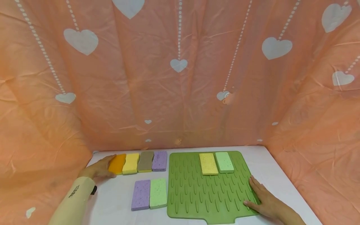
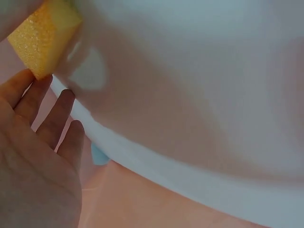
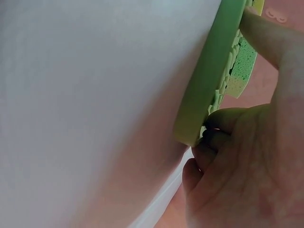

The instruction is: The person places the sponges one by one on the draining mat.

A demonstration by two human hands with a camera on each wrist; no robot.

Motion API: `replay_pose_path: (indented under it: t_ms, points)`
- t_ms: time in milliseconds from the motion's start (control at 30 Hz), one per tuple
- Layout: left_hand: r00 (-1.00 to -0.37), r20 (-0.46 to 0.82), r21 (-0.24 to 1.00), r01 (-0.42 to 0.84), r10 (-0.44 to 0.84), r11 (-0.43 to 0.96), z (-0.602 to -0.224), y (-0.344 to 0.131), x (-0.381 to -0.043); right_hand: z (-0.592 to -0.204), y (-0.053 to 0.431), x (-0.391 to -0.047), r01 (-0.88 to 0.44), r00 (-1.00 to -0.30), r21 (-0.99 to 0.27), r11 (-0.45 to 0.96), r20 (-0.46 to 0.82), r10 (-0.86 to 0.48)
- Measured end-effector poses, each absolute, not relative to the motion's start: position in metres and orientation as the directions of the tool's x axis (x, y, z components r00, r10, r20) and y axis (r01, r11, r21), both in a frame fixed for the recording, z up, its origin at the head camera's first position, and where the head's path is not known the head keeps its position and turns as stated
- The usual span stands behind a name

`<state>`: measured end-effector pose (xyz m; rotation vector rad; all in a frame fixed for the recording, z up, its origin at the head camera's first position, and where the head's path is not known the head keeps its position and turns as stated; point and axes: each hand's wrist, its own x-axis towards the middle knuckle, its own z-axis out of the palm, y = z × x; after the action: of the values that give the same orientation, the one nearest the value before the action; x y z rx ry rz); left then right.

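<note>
At the left end of the back row, my left hand (image 1: 99, 168) holds an orange sponge (image 1: 117, 164) lying on the table, its thumb by the near edge and fingers at the far edge. The left wrist view shows fingertips against the end of that sponge (image 2: 40, 40). My right hand (image 1: 264, 198) rests on the right edge of a green ridged mat (image 1: 194, 200), fingers spread and nearly straight; in the right wrist view the thumb touches the mat's side (image 3: 204, 80). On the mat lie a yellow sponge (image 1: 208, 164) and a mint green sponge (image 1: 224, 162).
Beside the orange sponge, a yellow wavy-sided sponge (image 1: 131, 163), a grey-brown one (image 1: 145, 161) and a purple one (image 1: 159, 161) continue the row. Nearer lie another purple sponge (image 1: 141, 195) and a light green sponge (image 1: 158, 193). Orange heart-print curtain (image 1: 157, 103) surrounds the white table (image 1: 112, 203).
</note>
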<state>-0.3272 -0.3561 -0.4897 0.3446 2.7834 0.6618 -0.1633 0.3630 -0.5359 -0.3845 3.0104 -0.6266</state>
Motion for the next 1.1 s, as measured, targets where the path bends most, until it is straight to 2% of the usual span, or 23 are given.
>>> replay_pose_path:
  t_ms: [433,767,1100]
  points:
    - [-0.960,-0.083,0.492,0.194,0.267,0.849,-0.503,-0.363,-0.318,-0.540,0.364,-0.163,-0.246,-0.967,-0.396,0.885,0.046,-0.249]
    - [-0.970,-0.024,0.486,0.199,0.241,0.851,-0.513,-0.366,-0.308,-0.537,0.364,-0.163,-0.241,-0.966,-0.410,0.879,0.018,-0.257]
    - [-0.979,-0.058,0.486,0.141,0.193,0.862,-0.510,-0.362,-0.308,-0.536,0.364,-0.164,-0.231,-0.968,-0.410,0.882,0.005,-0.251]
